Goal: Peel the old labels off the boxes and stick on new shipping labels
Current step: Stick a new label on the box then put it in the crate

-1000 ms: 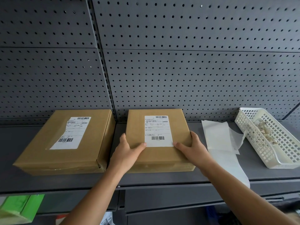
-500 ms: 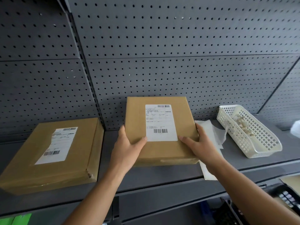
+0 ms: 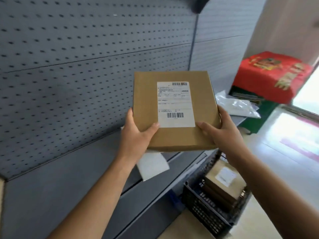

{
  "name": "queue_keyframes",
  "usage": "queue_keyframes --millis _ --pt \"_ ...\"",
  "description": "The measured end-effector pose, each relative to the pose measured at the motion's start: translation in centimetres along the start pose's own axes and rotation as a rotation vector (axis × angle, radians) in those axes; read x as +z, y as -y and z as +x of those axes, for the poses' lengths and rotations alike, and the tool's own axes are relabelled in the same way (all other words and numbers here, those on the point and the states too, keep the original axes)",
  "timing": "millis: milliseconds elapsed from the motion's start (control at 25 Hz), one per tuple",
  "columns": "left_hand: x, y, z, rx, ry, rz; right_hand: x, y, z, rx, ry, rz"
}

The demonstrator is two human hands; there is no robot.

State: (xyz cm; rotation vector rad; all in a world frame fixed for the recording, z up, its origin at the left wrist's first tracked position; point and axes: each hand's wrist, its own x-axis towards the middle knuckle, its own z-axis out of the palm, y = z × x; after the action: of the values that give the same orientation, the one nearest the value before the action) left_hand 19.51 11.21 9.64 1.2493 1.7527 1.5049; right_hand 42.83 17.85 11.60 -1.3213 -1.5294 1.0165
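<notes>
Both hands hold a flat cardboard box [image 3: 174, 111] up in the air, in front of a grey pegboard wall [image 3: 86, 66]. The left hand [image 3: 136, 137] grasps the box's near left corner and the right hand [image 3: 222, 133] grasps its near right corner, thumbs on top. A white shipping label [image 3: 175, 104] with two barcodes sits on the box's top face. Below the box lies white paper [image 3: 153, 164] on the grey shelf [image 3: 60, 178]. Below and right of the box, a black crate [image 3: 205, 216] holds another labelled box [image 3: 222, 181].

Both hands, left hand [image 3: 136, 135] and right hand [image 3: 222, 133], hold a labelled cardboard box [image 3: 174, 107] above the grey shelf [image 3: 69, 178].
</notes>
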Motion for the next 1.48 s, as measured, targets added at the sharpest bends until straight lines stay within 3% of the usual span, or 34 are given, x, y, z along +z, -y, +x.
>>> queue_keyframes --millis 320,600,1040,1480 --pt "19.9 -2.2 2.2 0.060 0.289 -0.051 -16.1 -8.8 2.4 0.071 -0.250 0.000" --pt "32.6 -0.8 3.1 0.035 0.559 -0.075 -23.4 -15.4 2.2 0.188 -0.426 0.029" --pt "47.1 8.8 7.3 -0.120 0.880 0.000 -25.4 -26.6 6.1 0.432 -0.603 -0.084" --pt "54.4 22.0 8.6 -0.320 0.967 0.219 -22.6 -44.0 10.5 0.674 -0.472 -0.084"
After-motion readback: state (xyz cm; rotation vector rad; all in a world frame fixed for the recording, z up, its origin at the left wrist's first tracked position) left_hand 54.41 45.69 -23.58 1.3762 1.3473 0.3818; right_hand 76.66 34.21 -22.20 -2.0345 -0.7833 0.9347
